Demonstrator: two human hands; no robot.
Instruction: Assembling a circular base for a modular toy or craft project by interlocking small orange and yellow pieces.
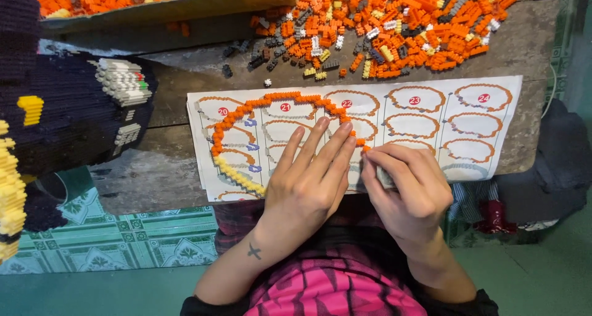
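I see the brick ring [271, 103] on the instruction sheet [431, 128] near the surface's front edge; left hand [305, 183] flat open pressing it, right hand [404, 189] pinching its orange end; light, brittle, I'd support from underneath

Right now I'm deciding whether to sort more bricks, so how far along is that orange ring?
Done: the orange brick ring arcs over the instruction sheet, with a yellow stretch at its lower left. In hand: the left hand lies flat on the sheet inside the ring, while the right hand pinches its end near the middle. Left: the ring's right side is open, and a loose brick pile remains.
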